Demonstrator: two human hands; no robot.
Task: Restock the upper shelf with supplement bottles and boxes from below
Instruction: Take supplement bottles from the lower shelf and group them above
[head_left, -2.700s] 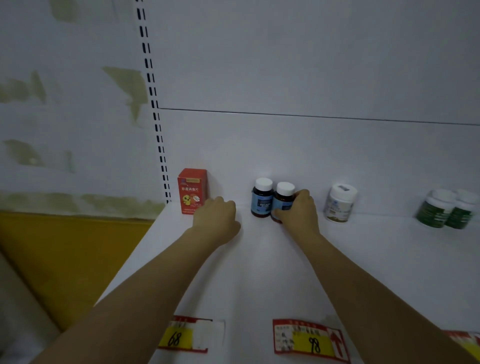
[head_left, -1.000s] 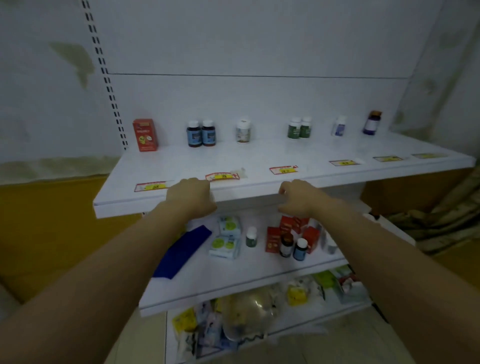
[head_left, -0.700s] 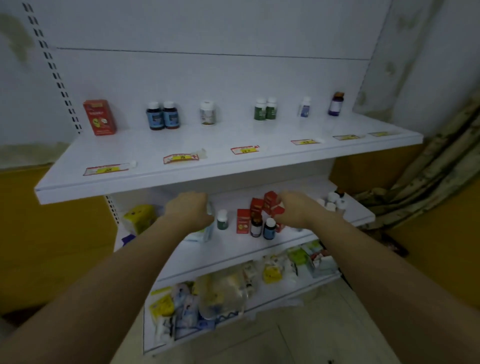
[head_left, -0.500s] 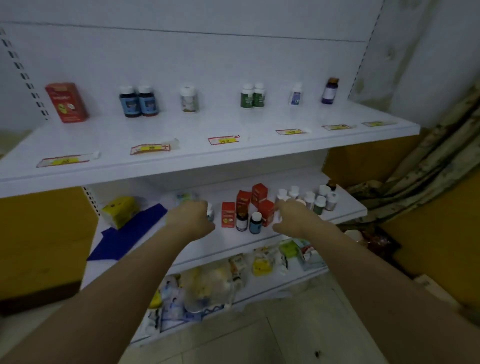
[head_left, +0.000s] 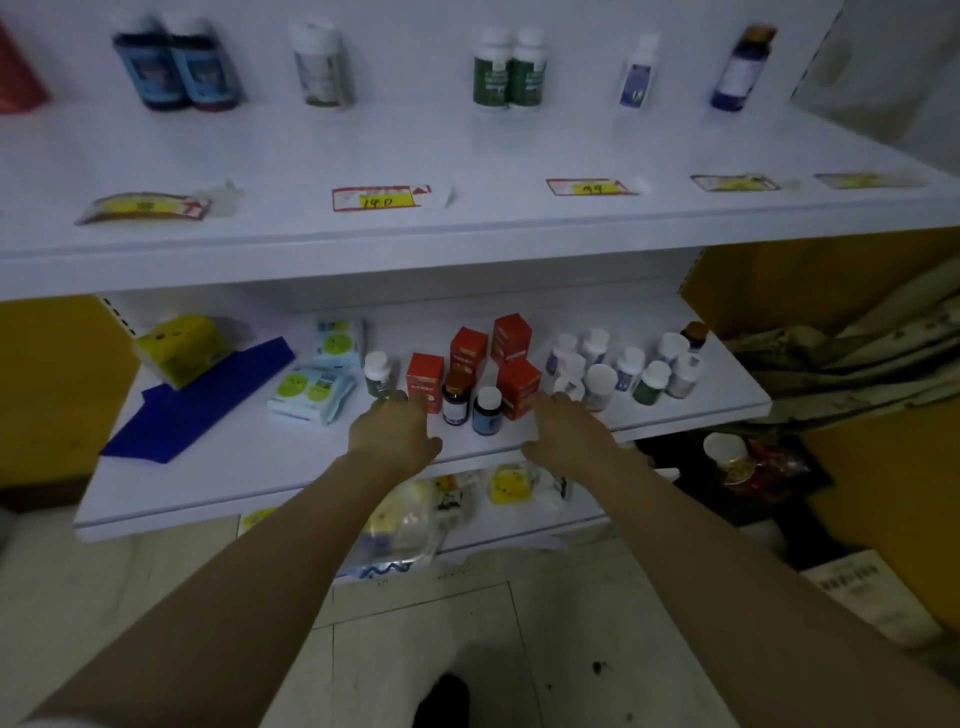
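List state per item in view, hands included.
left hand: open, empty, reaching at lower shelf
right hand: open, empty, fingertips at a red box
red boxes: four, upright, closed, lower shelf
brown bottle: upright, capped
blue bottle: upright, capped
white-capped bottles: upright, clustered right
upper shelf: partly stocked, bottles at back

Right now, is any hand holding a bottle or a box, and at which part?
Nothing is held. The left hand and the right hand are both empty, reaching over the lower shelf toward the red boxes.
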